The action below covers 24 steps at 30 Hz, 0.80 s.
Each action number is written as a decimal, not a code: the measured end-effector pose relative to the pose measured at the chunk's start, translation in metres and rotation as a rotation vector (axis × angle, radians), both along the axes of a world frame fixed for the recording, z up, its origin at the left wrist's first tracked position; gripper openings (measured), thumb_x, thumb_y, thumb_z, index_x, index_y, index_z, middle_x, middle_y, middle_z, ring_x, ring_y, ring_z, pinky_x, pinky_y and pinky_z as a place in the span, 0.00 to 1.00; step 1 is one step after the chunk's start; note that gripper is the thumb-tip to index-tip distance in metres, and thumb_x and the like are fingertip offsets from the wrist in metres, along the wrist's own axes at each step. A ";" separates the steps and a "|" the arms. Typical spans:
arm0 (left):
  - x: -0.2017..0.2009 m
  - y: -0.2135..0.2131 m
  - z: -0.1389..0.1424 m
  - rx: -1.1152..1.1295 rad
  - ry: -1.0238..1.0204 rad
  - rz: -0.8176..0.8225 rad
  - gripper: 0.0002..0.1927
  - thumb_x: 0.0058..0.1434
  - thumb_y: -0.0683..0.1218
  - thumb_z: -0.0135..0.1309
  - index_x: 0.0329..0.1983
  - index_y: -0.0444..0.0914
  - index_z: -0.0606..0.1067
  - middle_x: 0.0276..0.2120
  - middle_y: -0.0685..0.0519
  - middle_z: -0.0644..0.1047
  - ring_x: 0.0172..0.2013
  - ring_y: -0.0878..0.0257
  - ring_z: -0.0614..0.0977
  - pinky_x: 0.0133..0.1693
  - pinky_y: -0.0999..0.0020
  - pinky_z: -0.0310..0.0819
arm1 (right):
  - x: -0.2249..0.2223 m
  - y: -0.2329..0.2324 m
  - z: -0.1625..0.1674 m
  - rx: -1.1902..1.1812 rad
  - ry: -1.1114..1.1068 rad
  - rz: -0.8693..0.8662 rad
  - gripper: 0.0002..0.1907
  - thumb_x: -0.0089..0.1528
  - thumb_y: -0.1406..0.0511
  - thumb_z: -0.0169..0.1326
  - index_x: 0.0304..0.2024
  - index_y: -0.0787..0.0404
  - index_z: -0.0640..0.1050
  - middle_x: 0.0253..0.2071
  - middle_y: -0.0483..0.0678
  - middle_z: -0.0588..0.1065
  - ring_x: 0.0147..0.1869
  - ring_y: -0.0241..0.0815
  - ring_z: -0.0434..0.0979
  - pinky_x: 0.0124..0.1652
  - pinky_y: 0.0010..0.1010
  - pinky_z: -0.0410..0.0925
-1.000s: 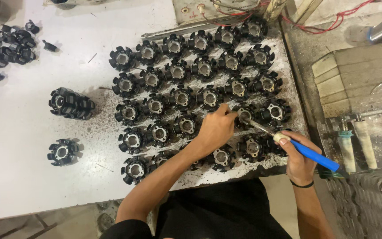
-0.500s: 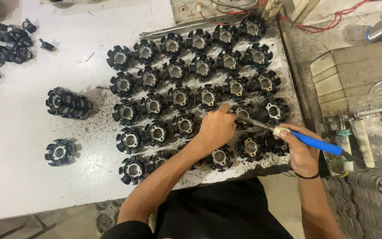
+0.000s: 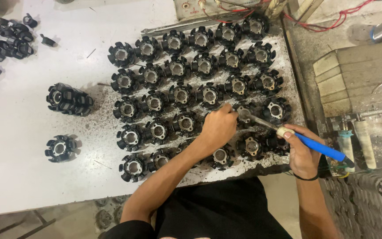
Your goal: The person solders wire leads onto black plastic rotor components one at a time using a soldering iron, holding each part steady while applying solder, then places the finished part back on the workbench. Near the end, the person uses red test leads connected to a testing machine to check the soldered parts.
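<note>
Rows of black star-shaped stator cores (image 3: 180,95) — small wound motor parts with a metal ring at the centre — cover the right part of a white tabletop (image 3: 18,177), seen from above the worker's head. They stand side by side, nearly touching, in about five slanting rows on a grimy, speckled patch of the surface.

The left hand (image 3: 219,126) is curled down over the fourth row, fingertips pinched at something too small to make out, pressed at the core being worked on (image 3: 244,114). The right hand (image 3: 303,152) is closed around a blue-handled soldering iron (image 3: 319,149), held like a pen; its metal shaft slants up and left so that the tip meets that same core, just beside the left fingertips.

How much is finished cannot be read from the cores themselves — they all look alike at this size. Judging only by where the hands sit, work is in the fourth row near its right end, with the front row nearest the person's body possibly yet to come.

Well apart on the left lie a short stack of cores on its side (image 3: 69,99) and one single core (image 3: 60,147). A heap of small black plastic parts (image 3: 3,40) fills the far left corner. Red wires (image 3: 332,20) trail across the bench at upper right.
</note>
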State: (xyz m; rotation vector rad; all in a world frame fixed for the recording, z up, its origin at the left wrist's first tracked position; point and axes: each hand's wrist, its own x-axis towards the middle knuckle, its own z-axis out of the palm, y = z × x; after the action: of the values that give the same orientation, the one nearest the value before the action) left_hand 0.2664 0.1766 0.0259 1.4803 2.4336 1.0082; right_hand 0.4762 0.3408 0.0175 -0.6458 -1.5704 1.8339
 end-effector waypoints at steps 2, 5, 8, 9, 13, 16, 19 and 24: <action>0.001 0.000 0.001 -0.003 0.006 -0.002 0.06 0.53 0.37 0.54 0.31 0.31 0.81 0.35 0.42 0.77 0.25 0.46 0.83 0.27 0.55 0.80 | 0.000 0.000 0.000 -0.007 0.010 0.002 0.14 0.63 0.74 0.58 0.50 0.77 0.79 0.44 0.59 0.80 0.46 0.46 0.82 0.51 0.31 0.74; 0.002 0.000 0.002 0.008 0.012 0.017 0.05 0.54 0.37 0.55 0.31 0.31 0.80 0.35 0.44 0.77 0.24 0.47 0.83 0.27 0.55 0.79 | 0.000 -0.002 0.001 0.001 0.021 0.018 0.13 0.63 0.74 0.58 0.50 0.77 0.79 0.44 0.60 0.80 0.46 0.47 0.82 0.52 0.32 0.74; 0.003 -0.002 0.002 0.031 0.025 0.020 0.06 0.55 0.37 0.54 0.33 0.32 0.81 0.35 0.45 0.78 0.24 0.47 0.83 0.27 0.55 0.79 | -0.002 -0.002 0.002 -0.008 0.026 0.003 0.13 0.63 0.74 0.57 0.50 0.77 0.79 0.44 0.60 0.80 0.47 0.46 0.81 0.52 0.31 0.73; 0.003 -0.002 0.002 0.044 0.021 0.024 0.07 0.55 0.37 0.54 0.35 0.32 0.81 0.35 0.45 0.78 0.24 0.47 0.82 0.26 0.55 0.79 | -0.002 -0.002 0.003 -0.006 0.019 0.014 0.13 0.63 0.74 0.57 0.50 0.77 0.79 0.44 0.60 0.80 0.46 0.46 0.81 0.52 0.31 0.73; 0.002 -0.002 -0.001 0.037 -0.009 0.029 0.10 0.56 0.37 0.54 0.40 0.32 0.81 0.36 0.44 0.78 0.23 0.48 0.83 0.25 0.55 0.79 | -0.002 -0.001 0.004 -0.025 0.003 0.014 0.13 0.63 0.75 0.57 0.50 0.77 0.79 0.43 0.60 0.79 0.46 0.46 0.81 0.51 0.31 0.73; -0.001 0.002 0.000 0.048 0.001 0.023 0.10 0.57 0.38 0.54 0.41 0.32 0.80 0.35 0.43 0.78 0.25 0.46 0.83 0.26 0.55 0.79 | -0.001 0.001 0.002 -0.013 0.015 0.048 0.13 0.62 0.74 0.57 0.49 0.77 0.79 0.44 0.60 0.80 0.46 0.47 0.82 0.51 0.32 0.74; -0.002 0.003 0.009 0.071 -0.017 0.037 0.07 0.58 0.39 0.55 0.38 0.32 0.79 0.35 0.42 0.78 0.26 0.44 0.83 0.27 0.54 0.79 | 0.001 0.008 0.003 -0.057 -0.037 0.066 0.13 0.65 0.74 0.56 0.51 0.78 0.79 0.44 0.61 0.80 0.47 0.48 0.80 0.52 0.32 0.73; 0.002 -0.020 0.037 0.175 -0.044 0.057 0.06 0.58 0.38 0.56 0.38 0.30 0.76 0.38 0.40 0.76 0.26 0.43 0.82 0.27 0.55 0.79 | 0.028 0.016 0.010 -0.238 0.212 -0.002 0.14 0.66 0.73 0.53 0.53 0.75 0.78 0.47 0.61 0.78 0.49 0.53 0.82 0.52 0.40 0.76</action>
State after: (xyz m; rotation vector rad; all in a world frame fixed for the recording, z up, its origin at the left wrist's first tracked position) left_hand 0.2687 0.1562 0.0634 1.4281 2.4240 1.2814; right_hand 0.5046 0.3568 0.0277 -0.5363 -1.2259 2.0334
